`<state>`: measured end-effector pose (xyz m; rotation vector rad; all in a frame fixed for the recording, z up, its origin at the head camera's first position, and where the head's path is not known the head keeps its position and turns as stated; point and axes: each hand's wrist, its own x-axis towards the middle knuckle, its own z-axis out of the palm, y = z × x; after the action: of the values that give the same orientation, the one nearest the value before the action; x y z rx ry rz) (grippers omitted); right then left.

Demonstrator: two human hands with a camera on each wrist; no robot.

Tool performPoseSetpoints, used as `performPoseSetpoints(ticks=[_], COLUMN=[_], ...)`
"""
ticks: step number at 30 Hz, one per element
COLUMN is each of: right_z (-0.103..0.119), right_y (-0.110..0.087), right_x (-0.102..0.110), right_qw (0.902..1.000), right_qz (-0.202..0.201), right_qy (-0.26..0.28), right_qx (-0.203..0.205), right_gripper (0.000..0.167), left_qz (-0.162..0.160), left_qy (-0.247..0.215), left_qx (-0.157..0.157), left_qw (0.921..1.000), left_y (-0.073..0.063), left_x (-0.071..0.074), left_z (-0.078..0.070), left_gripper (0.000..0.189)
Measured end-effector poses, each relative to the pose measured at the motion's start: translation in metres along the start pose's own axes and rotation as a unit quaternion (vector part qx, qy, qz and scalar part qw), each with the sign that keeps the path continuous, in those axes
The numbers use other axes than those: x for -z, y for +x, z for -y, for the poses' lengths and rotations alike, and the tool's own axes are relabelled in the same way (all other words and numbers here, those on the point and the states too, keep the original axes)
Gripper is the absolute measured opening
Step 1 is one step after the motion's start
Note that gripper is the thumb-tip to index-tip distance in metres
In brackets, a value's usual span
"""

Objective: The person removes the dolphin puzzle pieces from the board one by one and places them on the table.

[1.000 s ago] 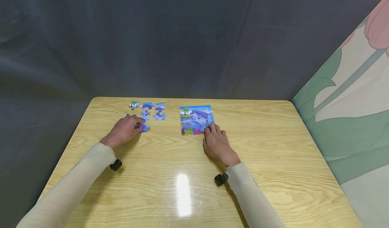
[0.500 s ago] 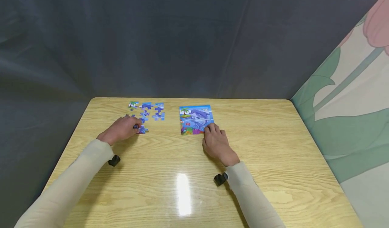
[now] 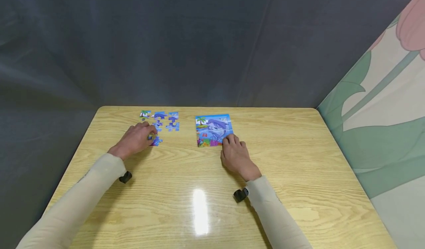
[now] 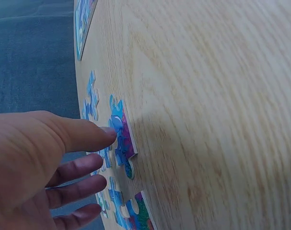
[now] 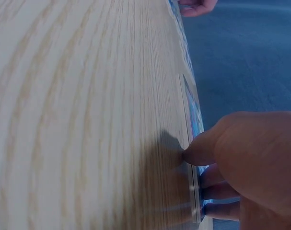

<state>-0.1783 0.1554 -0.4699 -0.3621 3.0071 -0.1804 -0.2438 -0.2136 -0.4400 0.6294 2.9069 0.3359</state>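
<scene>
Loose jigsaw puzzle pieces [image 3: 172,126] with dolphin and palm-tree art lie at the table's far left. My left hand [image 3: 134,140] hovers low over the nearer pieces and hides some. Its thumb is by the edge of a blue and purple puzzle piece [image 4: 121,134] in the left wrist view, other fingers apart from the thumb. A square dolphin picture card [image 3: 214,129] lies flat to the right of the pieces. At its near right corner, my right hand [image 3: 237,156] holds it, thumb at the near edge [image 5: 192,167] and fingers curled over the other side.
The wooden table [image 3: 166,197] extends widely towards me and to the right. A dark curtain [image 3: 199,46] hangs along its far edge, and a flowered cloth [image 3: 391,131] stands on the right. Each wrist carries a small black camera [image 3: 240,195].
My left fingers have spread and shifted slightly over the pieces; a dark piece seen earlier at the fingertips no longer shows there. The right hand and the card stay in place.
</scene>
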Motion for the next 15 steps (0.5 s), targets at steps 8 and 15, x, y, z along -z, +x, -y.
performPoseSetpoints(ticks=[8,15], right_z=[-0.0004,0.0003], right_y=[0.0010,0.0000], right_x=[-0.0008,0.0001], right_qw=[1.0000,1.0000], right_qz=[0.000,0.001], right_qy=[0.003,0.003], right_qx=[0.000,0.002], right_gripper=[0.033,0.034], left_qz=[0.001,-0.005], left_qy=[0.005,0.000], left_qx=[-0.012,-0.014], left_qw=[0.9999,0.9999], left_y=[-0.0023,-0.0028], left_x=[-0.0031,-0.0055], left_z=[-0.0029,-0.0029], left_gripper=[0.018,0.015])
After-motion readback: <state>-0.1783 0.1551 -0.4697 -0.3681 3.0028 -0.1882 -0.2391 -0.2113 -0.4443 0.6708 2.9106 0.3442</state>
